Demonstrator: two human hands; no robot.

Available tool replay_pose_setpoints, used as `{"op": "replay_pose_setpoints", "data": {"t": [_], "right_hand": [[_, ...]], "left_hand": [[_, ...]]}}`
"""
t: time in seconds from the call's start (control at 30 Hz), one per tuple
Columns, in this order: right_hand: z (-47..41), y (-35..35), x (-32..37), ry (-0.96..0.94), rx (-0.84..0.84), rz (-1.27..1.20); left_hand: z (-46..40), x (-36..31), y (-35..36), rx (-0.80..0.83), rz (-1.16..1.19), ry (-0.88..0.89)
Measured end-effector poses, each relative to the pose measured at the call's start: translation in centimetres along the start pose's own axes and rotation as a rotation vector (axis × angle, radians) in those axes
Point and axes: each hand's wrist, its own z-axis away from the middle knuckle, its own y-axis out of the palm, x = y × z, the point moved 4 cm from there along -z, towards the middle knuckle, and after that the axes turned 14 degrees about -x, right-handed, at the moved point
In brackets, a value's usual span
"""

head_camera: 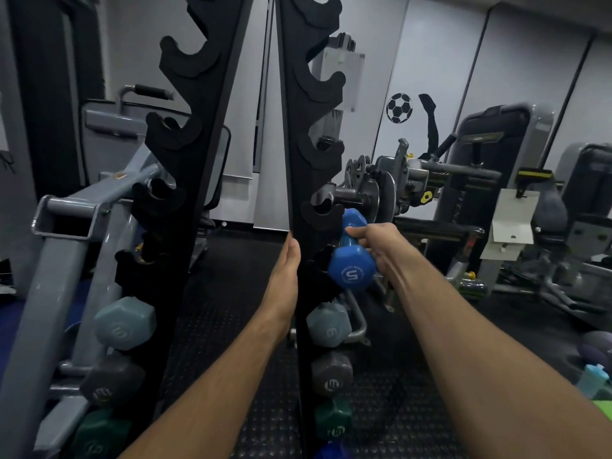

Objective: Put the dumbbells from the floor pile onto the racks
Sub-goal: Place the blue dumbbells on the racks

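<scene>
Your right hand (371, 241) grips a blue dumbbell (351, 251) by its handle, fingers curled round the bar between the two heads. The near head faces you and shows a "5"; the far head points up and away, just beside an empty cradle on the right rack (299, 193). The dumbbell hangs tilted against the rack's outer side, near the cradles at mid height, and you cannot tell from here whether it touches one.

Your left hand (286, 270) lies flat along the inner edge of the same upright, fingers straight and together, pressing on the black post and holding nothing.

Below your blue dumbbell, the right rack already carries a pale blue-grey dumbbell (328, 324), then a dark grey dumbbell (331, 374), then a green dumbbell (332, 420), each seated in its own cradle, one under the other. The left rack (185, 167) leans the other way and holds a pale blue-grey one (126, 323), a dark grey one (111, 382) and a green one (99, 435) in its lower cradles; its upper cradles stand bare.

The floor (231, 326) between the racks is dark studded rubber matting. At the right edge, low down, a few coloured weights (594, 379) lie on the floor, blurred. A football sticker (399, 107) marks the wall behind a grey weight machine (496, 180).
</scene>
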Motion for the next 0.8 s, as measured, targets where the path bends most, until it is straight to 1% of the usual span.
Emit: {"op": "replay_pose_setpoints", "data": {"t": [0.27,0.47,0.6,0.7,0.73,0.8], "right_hand": [[-2.7,1.4,-0.6,0.000,0.028,0.087],[-3.6,1.3,-1.5,0.021,0.160,0.045],[-3.5,1.1,-1.1,-0.025,0.208,0.050],[-3.1,1.4,-0.9,-0.057,0.177,0.068],[-3.1,1.6,-1.0,-0.073,0.134,0.074],[-3.5,1.9,-1.3,-0.144,-0.031,0.110]], "left_hand": [[0.0,0.1,0.1,0.030,-0.046,0.009],[-0.1,0.2,-0.2,0.032,-0.042,-0.009],[0.1,-0.1,-0.1,0.029,-0.050,-0.017],[0.3,-0.3,0.0,0.032,-0.078,0.002],[0.4,-0.3,0.1,0.035,-0.095,0.009],[0.4,-0.3,0.0,0.039,-0.107,0.019]]}}
